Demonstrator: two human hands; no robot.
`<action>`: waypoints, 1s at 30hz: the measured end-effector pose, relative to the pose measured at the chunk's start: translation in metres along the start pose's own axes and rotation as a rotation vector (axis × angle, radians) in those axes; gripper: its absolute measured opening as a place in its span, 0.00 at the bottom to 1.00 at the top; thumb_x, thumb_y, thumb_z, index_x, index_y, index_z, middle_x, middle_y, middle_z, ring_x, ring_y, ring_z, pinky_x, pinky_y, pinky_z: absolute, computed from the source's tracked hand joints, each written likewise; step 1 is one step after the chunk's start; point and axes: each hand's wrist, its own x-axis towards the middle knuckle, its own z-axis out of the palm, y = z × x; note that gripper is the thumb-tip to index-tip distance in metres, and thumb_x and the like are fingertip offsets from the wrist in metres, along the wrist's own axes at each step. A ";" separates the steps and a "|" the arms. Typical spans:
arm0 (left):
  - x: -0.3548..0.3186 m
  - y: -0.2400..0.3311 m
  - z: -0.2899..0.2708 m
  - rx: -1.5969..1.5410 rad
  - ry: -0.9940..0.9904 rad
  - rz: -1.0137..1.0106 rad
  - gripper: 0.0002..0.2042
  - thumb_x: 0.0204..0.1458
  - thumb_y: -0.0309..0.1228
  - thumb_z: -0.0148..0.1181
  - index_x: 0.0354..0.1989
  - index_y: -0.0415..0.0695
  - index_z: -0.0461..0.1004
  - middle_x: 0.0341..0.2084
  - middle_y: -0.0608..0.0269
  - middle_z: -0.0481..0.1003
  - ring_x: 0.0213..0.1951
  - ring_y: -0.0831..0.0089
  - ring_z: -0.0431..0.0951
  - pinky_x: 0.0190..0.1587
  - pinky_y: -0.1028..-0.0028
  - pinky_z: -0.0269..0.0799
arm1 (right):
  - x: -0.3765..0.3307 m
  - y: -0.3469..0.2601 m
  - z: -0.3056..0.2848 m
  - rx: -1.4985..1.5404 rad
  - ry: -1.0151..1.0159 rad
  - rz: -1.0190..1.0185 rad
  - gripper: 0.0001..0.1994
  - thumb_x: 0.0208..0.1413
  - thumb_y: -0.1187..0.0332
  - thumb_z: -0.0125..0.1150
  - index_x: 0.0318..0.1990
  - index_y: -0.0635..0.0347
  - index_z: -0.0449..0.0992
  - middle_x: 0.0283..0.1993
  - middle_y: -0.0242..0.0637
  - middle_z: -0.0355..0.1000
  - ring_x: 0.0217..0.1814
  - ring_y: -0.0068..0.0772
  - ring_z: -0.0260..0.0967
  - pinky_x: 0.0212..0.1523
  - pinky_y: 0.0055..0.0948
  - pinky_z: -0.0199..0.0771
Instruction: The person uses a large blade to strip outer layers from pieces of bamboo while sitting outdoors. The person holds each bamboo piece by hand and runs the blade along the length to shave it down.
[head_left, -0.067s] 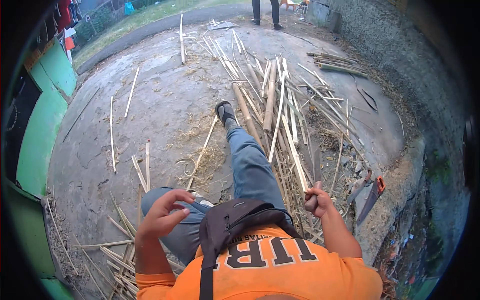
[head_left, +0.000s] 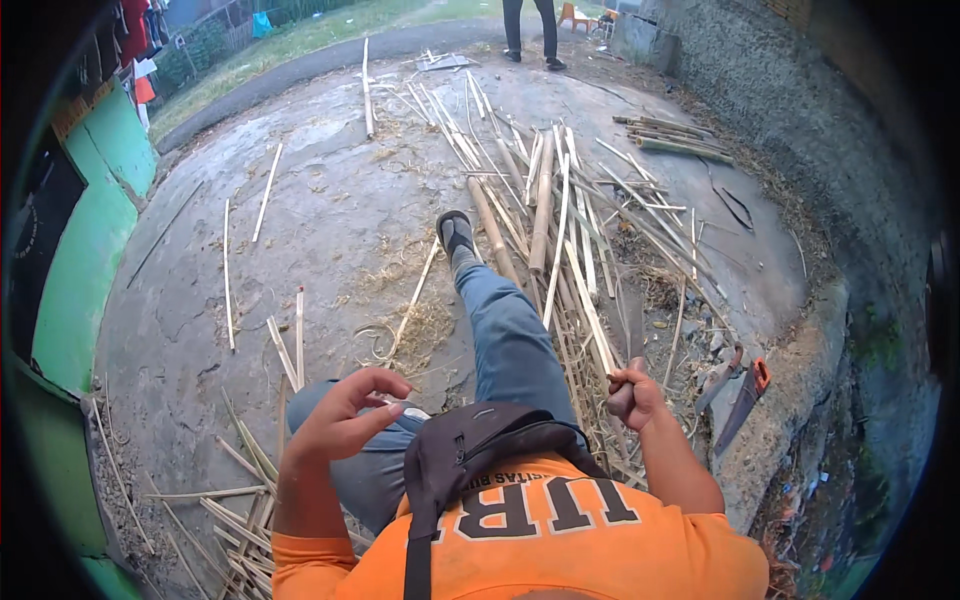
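Observation:
My right hand (head_left: 643, 394) is closed around the dark handle of a machete (head_left: 634, 325), whose blade points away from me. A pale bamboo strip (head_left: 596, 325) ends right beside its fingers; whether the hand also touches it I cannot tell. Over my bent left knee hovers my left hand (head_left: 358, 412), its fingers curved and apart, holding nothing. Under and ahead of the right hand lies a pile of bamboo strips and round bamboo poles (head_left: 541, 205).
A handsaw (head_left: 742, 405) with an orange handle and a wooden-handled blade (head_left: 719, 380) lie at the right. Split bamboo pieces (head_left: 240, 530) are heaped at the lower left. A rough wall (head_left: 790, 110) rises on the right. A person (head_left: 532, 30) stands at the far end.
My left hand has shifted slightly to the right and its fingers have drawn a little closer together. The right hand stays on the machete; the view has tilted slightly.

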 end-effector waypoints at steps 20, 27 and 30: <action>0.214 -0.010 0.098 -0.014 -0.224 -0.407 0.37 0.60 0.65 0.44 0.55 0.37 0.71 0.44 0.58 0.76 0.31 0.73 0.77 0.30 0.73 0.73 | -0.009 -0.007 0.173 0.043 -0.281 -0.001 0.10 0.55 0.72 0.63 0.42 0.64 0.71 0.33 0.32 0.70 0.31 0.25 0.70 0.27 0.27 0.74; 0.220 -0.019 0.110 0.038 -0.262 -0.348 0.27 0.60 0.56 0.54 0.49 0.42 0.75 0.41 0.61 0.80 0.31 0.75 0.79 0.28 0.73 0.72 | -0.028 -0.014 0.174 -0.046 -0.309 -0.110 0.09 0.57 0.70 0.66 0.39 0.58 0.71 0.33 0.33 0.72 0.33 0.27 0.70 0.34 0.27 0.73; 0.224 -0.019 0.111 -0.029 -0.189 -0.417 0.23 0.60 0.55 0.53 0.46 0.45 0.77 0.36 0.65 0.80 0.29 0.77 0.76 0.25 0.74 0.69 | -0.038 -0.019 0.178 -0.103 -0.333 -0.132 0.09 0.56 0.71 0.69 0.36 0.57 0.71 0.32 0.33 0.73 0.32 0.26 0.72 0.35 0.28 0.74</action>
